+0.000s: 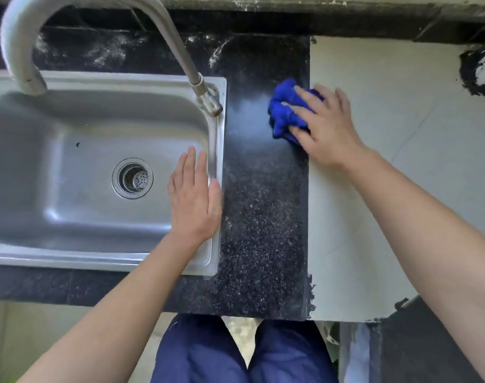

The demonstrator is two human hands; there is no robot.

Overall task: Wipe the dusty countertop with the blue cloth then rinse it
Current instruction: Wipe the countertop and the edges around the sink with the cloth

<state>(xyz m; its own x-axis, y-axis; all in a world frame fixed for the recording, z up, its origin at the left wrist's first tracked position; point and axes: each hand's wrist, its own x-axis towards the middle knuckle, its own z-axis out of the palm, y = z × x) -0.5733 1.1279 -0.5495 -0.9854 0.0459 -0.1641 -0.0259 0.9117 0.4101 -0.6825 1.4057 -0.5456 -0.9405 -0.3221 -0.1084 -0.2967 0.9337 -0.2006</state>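
Note:
A bunched blue cloth (pixel 284 111) lies on the black speckled countertop (pixel 263 230), near its right edge. My right hand (pixel 325 128) presses down on the cloth with straight, spread fingers and covers its right part. My left hand (pixel 194 197) lies flat with fingers straight over the right rim of the steel sink (pixel 56 150), holding nothing. White dust streaks show on the counter behind the sink; the strip in front of the cloth looks grainy.
A curved steel faucet (pixel 28 51) arches over the sink, its base at the sink's back right corner. A drain strainer (pixel 132 178) sits in the basin. A pale surface (pixel 401 120) adjoins the counter on the right. My legs stand below the front edge.

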